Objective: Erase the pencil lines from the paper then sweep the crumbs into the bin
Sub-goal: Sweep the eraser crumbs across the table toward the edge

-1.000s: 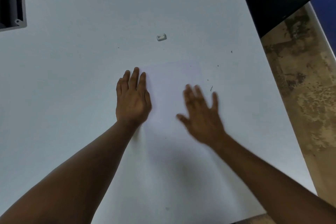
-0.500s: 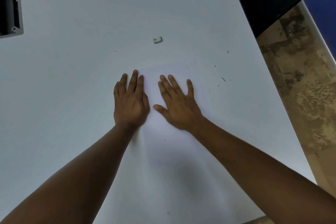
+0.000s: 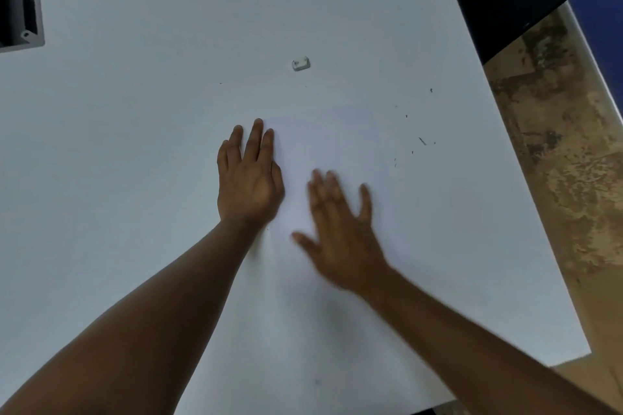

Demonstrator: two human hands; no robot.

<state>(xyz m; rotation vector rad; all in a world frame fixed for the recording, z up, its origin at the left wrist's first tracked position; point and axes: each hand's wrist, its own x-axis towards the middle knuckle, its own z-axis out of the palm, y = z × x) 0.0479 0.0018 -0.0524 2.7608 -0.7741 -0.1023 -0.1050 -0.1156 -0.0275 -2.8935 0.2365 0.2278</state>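
Your left hand [image 3: 249, 184] lies flat on the white surface [image 3: 135, 145], its fingers straight and close together, pressing on the left edge of the paper [image 3: 337, 141]. That grip is wide open and has hold of nothing. Your right hand [image 3: 340, 239] is just to the right of it, over the paper, with its fingers spread and straight. It looks blurry, so you cannot tell if it touches the sheet, but this grip is open too and holds nothing. The paper lies under and between both hands and reaches a little past your left fingertips. It is pale and hard to tell from the surface, and no pencil lines show on it. The eraser [image 3: 300, 64], small and white, sits alone on the surface, well past your left fingertips and a bit to the right. Little dark crumbs [image 3: 422, 141] lie scattered on the surface, off to the right of your right hand and beyond it. A grey box with an open dark inside [image 3: 33, 10] sits far off to the left of your left hand, at the corner of the view. To the right of the surface you see a brown, blotchy floor [image 3: 573, 178].
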